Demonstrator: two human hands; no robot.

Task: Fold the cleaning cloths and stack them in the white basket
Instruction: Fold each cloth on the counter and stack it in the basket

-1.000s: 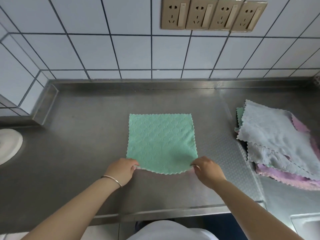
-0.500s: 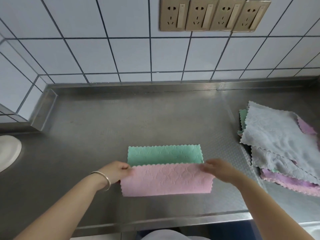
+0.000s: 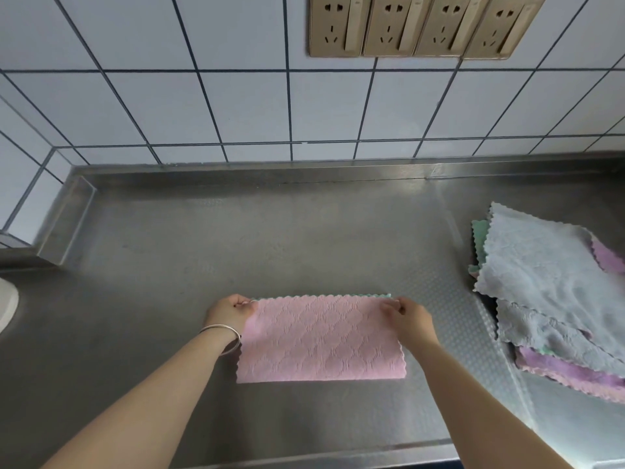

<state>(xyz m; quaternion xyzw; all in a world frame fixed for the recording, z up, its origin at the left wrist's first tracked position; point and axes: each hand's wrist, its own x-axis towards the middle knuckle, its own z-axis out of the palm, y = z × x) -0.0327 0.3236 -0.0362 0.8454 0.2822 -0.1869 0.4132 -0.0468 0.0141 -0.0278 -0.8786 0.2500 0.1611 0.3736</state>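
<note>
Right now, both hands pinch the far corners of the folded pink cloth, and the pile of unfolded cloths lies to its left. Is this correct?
Not quite. In the head view, the pile of unfolded cloths lies to the right of the folded pink cloth, not left. The left hand and right hand do pinch its far corners.

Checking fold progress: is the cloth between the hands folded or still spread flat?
Folded in half. The cloth shows its pink side, green only along the far edge, where the left hand and right hand pinch the corners.

Folded scalloped-edge cleaning cloth [image 3: 321, 340]: pink upper face with woven diamond pattern; thin green edge along far side. Loose pile of cloths [image 3: 554, 292]: grey on top, green, purple and pink beneath. Steel counter [image 3: 236, 238]: grey, dimpled right section. Wall tiles [image 3: 236, 106]: white, dark grout. Socket plates [image 3: 426, 25]: gold-beige.
</note>
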